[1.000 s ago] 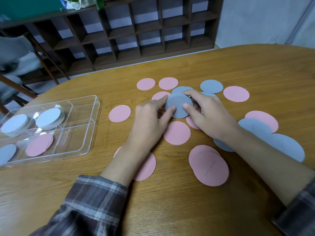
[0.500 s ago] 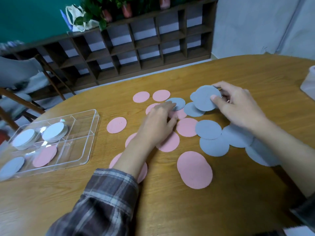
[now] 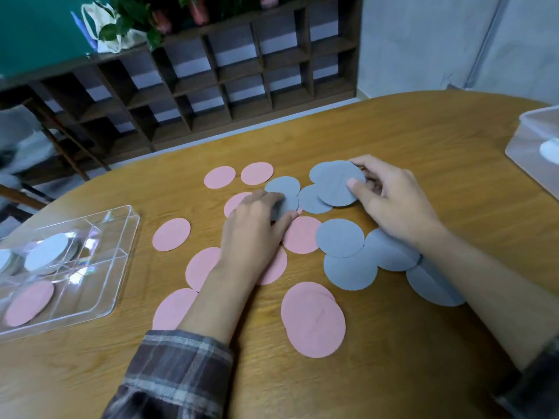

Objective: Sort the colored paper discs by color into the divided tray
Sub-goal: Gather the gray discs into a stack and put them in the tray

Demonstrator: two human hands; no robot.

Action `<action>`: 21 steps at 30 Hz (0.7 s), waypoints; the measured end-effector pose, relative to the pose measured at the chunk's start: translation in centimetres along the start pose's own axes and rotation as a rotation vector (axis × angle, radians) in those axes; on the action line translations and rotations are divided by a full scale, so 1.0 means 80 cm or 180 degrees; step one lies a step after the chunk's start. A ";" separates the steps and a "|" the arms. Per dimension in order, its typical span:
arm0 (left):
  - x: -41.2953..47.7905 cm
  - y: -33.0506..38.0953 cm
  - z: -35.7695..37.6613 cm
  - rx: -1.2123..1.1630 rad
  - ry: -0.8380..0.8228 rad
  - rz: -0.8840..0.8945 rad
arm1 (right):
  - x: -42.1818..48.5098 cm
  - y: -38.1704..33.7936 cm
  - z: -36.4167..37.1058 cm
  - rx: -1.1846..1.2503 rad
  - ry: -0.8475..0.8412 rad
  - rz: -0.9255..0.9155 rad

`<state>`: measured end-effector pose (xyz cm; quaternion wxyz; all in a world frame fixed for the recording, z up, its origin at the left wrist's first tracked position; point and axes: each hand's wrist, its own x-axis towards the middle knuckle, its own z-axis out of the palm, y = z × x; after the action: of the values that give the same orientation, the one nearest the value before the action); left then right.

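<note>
Pink discs [image 3: 313, 319] and grey discs [image 3: 340, 237] lie scattered over the wooden table. My right hand [image 3: 393, 204] holds a small stack of grey discs [image 3: 337, 184] tilted just above the table, thumb on top. My left hand [image 3: 255, 228] is to its left, fingers curled over a grey disc [image 3: 284, 189] with the thumb at its near edge. The clear divided tray [image 3: 133, 219] sits at the far left, away from both hands. It holds grey disc stacks [image 3: 45, 252] in the back compartments and a pink disc [image 3: 28, 302] in front.
A clear plastic box [image 3: 535, 146] stands at the right edge of the table. Behind the table's curved far edge are a dark wooden cubby shelf [image 3: 242, 71] and a chair [image 3: 36, 164] at the left.
My right hand has carried the grey discs from the middle of the pile to the far right side. My left hand stayed by the centre discs. The view has tilted up.
</note>
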<state>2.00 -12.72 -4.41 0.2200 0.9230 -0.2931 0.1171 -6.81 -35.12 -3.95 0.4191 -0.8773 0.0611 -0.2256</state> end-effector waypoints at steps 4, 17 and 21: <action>-0.005 0.006 -0.005 0.0272 0.0158 0.0206 | 0.002 0.002 -0.001 -0.0084 0.0024 0.0005; -0.008 0.020 -0.001 -0.0911 0.1255 0.0781 | -0.004 -0.007 0.000 -0.0151 -0.0113 -0.0092; -0.012 0.026 -0.001 -0.1260 0.1158 0.0905 | -0.007 -0.013 -0.002 -0.0040 -0.0315 -0.0170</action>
<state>0.02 -13.75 -4.00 0.4259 0.7758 -0.3923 0.2507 -7.47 -34.43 -3.24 0.4098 -0.8914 0.0182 -0.1927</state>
